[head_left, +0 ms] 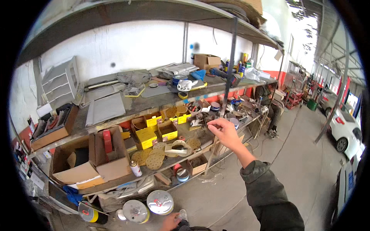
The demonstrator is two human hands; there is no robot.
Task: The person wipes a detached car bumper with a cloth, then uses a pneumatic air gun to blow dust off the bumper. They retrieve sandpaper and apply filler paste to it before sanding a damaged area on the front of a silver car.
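My right hand [225, 133] is stretched out in front of the cluttered shelf, near its upright metal post. Its fingers are curled together, and anything between them is too small or hidden to make out. Behind the fingertips lie dark tools and parts [198, 120] on the middle shelf. Low at the bottom edge, my left hand [169, 222] is blurred, its fingers mostly hidden. Beside it is a pale greyish object [182, 215]; I cannot tell whether the hand touches it. Left of my right hand are yellow boxes [146, 138] and perforated sanding discs [155, 161].
Cardboard boxes [73, 173] and a spray can [135, 168] stand on the shelf's left. Lidded cans [160, 202] stand below on the floor. The metal post [230, 65] rises beside my right hand. A white car [345, 129] is parked at the right.
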